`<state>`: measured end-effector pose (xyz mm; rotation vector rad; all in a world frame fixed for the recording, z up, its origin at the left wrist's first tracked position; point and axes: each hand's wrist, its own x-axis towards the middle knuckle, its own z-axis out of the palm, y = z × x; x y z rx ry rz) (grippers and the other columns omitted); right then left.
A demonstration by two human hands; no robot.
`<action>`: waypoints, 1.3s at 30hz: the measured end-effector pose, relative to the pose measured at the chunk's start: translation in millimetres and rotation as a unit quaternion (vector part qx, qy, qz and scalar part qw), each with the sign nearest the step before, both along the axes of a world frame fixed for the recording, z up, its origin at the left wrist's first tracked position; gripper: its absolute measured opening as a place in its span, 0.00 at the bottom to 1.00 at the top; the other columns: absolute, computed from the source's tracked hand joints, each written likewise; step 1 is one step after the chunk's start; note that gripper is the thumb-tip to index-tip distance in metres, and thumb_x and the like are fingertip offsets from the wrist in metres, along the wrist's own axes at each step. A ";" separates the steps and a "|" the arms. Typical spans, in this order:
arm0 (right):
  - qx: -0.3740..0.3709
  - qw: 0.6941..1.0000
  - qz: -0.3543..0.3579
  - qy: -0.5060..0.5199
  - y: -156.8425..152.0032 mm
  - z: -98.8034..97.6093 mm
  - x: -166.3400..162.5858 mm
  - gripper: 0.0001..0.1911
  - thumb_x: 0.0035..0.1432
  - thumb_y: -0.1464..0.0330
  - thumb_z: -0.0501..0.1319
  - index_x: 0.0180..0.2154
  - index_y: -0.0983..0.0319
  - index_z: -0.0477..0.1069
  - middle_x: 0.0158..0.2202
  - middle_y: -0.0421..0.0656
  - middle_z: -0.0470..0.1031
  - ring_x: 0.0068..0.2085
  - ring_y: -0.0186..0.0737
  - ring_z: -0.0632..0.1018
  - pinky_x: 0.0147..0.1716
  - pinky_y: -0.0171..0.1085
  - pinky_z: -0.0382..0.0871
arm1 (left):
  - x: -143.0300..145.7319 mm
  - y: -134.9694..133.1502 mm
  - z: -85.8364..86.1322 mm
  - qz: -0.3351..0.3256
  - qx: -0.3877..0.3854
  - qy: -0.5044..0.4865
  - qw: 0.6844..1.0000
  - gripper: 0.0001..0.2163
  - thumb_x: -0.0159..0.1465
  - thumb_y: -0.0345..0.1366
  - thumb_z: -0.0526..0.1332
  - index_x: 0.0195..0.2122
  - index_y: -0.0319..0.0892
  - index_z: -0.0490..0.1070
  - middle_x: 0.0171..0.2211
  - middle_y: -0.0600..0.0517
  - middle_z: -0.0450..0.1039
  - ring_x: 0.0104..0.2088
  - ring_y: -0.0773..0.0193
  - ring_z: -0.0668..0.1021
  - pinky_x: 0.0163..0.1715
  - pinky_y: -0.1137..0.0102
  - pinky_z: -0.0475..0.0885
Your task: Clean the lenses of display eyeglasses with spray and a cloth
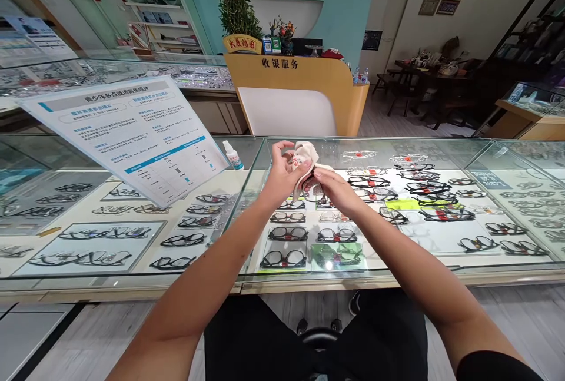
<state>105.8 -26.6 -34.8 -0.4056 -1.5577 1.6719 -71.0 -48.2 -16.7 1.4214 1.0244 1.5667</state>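
Above the glass counter, my left hand (285, 174) is closed on a pale cleaning cloth (305, 154) with a scalloped edge and red print. The cloth is folded over part of a pair of eyeglasses (314, 194), whose round lens shows just below my fingers. My right hand (338, 188) pinches the frame of these glasses from the right, close to the cloth's edge. Cloth and fingers hide much of the frame. Left of my hands, a small white spray bottle (233, 155) with a blue label stands on the counter.
Rows of eyeglasses (288, 234) lie inside the glass display counter (353, 280). A printed sheet (132, 133) stands tilted on the left. Beyond is a wooden reception desk (295, 83) with a plant (236, 7). Another display case (534, 110) is at the right.
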 end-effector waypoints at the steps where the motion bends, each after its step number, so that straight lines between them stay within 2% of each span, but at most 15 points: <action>1: -0.002 1.000 0.001 0.000 -0.4 0.5 -0.1 0.21 0.66 0.46 0.68 0.37 0.58 0.81 0.38 0.42 0.84 0.41 0.43 0.81 0.52 0.43 0.73 | -0.3 1.2 -0.7 0.008 0.025 0.018 0.999 0.34 0.60 0.56 0.78 0.57 0.50 0.62 0.52 0.48 0.76 0.42 0.63 0.82 0.43 0.67 0.78; 4: -0.002 1.000 -0.003 -0.010 -2.1 1.6 0.3 0.23 0.65 0.45 0.68 0.37 0.59 0.81 0.39 0.44 0.84 0.43 0.44 0.81 0.52 0.43 0.73 | -1.8 3.0 -0.5 0.014 0.057 0.054 0.997 0.31 0.62 0.57 0.76 0.56 0.46 0.66 0.56 0.43 0.77 0.53 0.57 0.81 0.55 0.63 0.76; 6: -0.005 1.000 -0.012 -0.016 -3.0 2.4 1.3 0.24 0.65 0.44 0.68 0.38 0.58 0.81 0.40 0.45 0.84 0.44 0.45 0.81 0.52 0.44 0.74 | -2.7 2.1 1.4 0.014 0.048 0.062 0.997 0.31 0.63 0.57 0.76 0.57 0.44 0.68 0.56 0.43 0.78 0.53 0.56 0.80 0.56 0.62 0.76; 10: -0.019 1.000 -0.021 -0.004 -3.4 5.0 4.4 0.24 0.64 0.43 0.69 0.40 0.58 0.81 0.40 0.44 0.83 0.43 0.44 0.80 0.51 0.44 0.75 | -1.8 -2.2 6.1 0.012 0.008 0.048 0.999 0.29 0.64 0.57 0.75 0.56 0.45 0.70 0.51 0.46 0.79 0.48 0.59 0.81 0.50 0.65 0.79; 14: -0.013 1.000 -0.018 -0.005 -2.2 7.2 6.3 0.24 0.64 0.42 0.70 0.39 0.57 0.82 0.39 0.44 0.83 0.42 0.45 0.79 0.52 0.44 0.75 | 0.7 -4.7 7.8 -0.005 -0.003 0.013 1.000 0.28 0.63 0.58 0.76 0.55 0.46 0.71 0.49 0.48 0.79 0.42 0.63 0.80 0.40 0.70 0.79; 17: -0.002 0.999 -0.024 -0.028 -0.9 7.0 6.2 0.26 0.64 0.40 0.69 0.40 0.57 0.82 0.39 0.44 0.83 0.42 0.46 0.80 0.51 0.46 0.75 | 0.1 -5.6 8.6 -0.046 -0.045 0.004 0.998 0.27 0.64 0.59 0.75 0.53 0.46 0.73 0.38 0.53 0.78 0.30 0.66 0.78 0.29 0.71 0.76; 19: 0.002 0.999 -0.023 -0.037 -0.2 6.5 5.9 0.27 0.63 0.39 0.68 0.40 0.57 0.82 0.39 0.44 0.83 0.42 0.46 0.80 0.52 0.46 0.75 | -1.3 -6.1 10.1 -0.074 -0.079 -0.011 0.994 0.27 0.62 0.58 0.76 0.52 0.45 0.74 0.33 0.55 0.77 0.25 0.67 0.76 0.26 0.71 0.75; 22: 0.005 0.999 -0.013 -0.033 0.1 5.9 5.3 0.28 0.62 0.39 0.70 0.39 0.57 0.82 0.40 0.44 0.84 0.42 0.45 0.79 0.52 0.45 0.75 | -3.0 -7.1 14.0 -0.083 -0.105 -0.033 0.990 0.24 0.61 0.53 0.77 0.50 0.45 0.75 0.31 0.55 0.77 0.25 0.67 0.77 0.26 0.71 0.75; 27: 0.008 1.000 -0.002 -0.030 -1.1 4.8 3.3 0.27 0.63 0.41 0.69 0.37 0.58 0.82 0.39 0.44 0.84 0.43 0.45 0.80 0.53 0.45 0.74 | -3.4 -8.5 18.0 -0.109 -0.129 -0.063 0.984 0.17 0.59 0.45 0.76 0.43 0.45 0.75 0.24 0.57 0.69 0.22 0.68 0.71 0.24 0.69 0.72; 29: 0.004 1.000 -0.001 -0.030 -1.1 3.9 2.5 0.26 0.64 0.42 0.68 0.38 0.59 0.82 0.39 0.44 0.84 0.43 0.45 0.80 0.53 0.45 0.74 | -3.9 -7.7 15.8 -0.124 -0.137 -0.060 0.981 0.17 0.61 0.47 0.76 0.44 0.46 0.75 0.23 0.58 0.68 0.21 0.66 0.71 0.24 0.68 0.72; 32: -0.009 1.000 0.000 -0.028 -0.4 3.1 2.6 0.25 0.63 0.43 0.68 0.38 0.59 0.82 0.40 0.45 0.84 0.43 0.45 0.81 0.53 0.45 0.75 | -5.7 -5.1 10.5 -0.117 -0.129 -0.039 0.984 0.21 0.63 0.56 0.75 0.45 0.46 0.74 0.23 0.58 0.68 0.22 0.65 0.71 0.25 0.67 0.73; 35: -0.017 0.999 -0.003 -0.033 -0.9 5.2 5.4 0.25 0.63 0.43 0.69 0.38 0.59 0.82 0.39 0.45 0.84 0.42 0.45 0.81 0.52 0.44 0.76 | -8.6 -3.5 9.2 -0.104 -0.115 -0.007 0.988 0.26 0.61 0.61 0.76 0.43 0.45 0.75 0.24 0.57 0.70 0.22 0.66 0.72 0.24 0.68 0.71; 39: -0.001 0.998 0.003 -0.058 -4.7 15.5 12.3 0.24 0.67 0.45 0.66 0.39 0.59 0.83 0.37 0.44 0.84 0.41 0.44 0.79 0.47 0.42 0.75 | -13.4 -4.8 15.9 -0.120 -0.105 0.022 0.987 0.27 0.56 0.58 0.81 0.41 0.44 0.74 0.27 0.57 0.73 0.24 0.66 0.75 0.26 0.69 0.71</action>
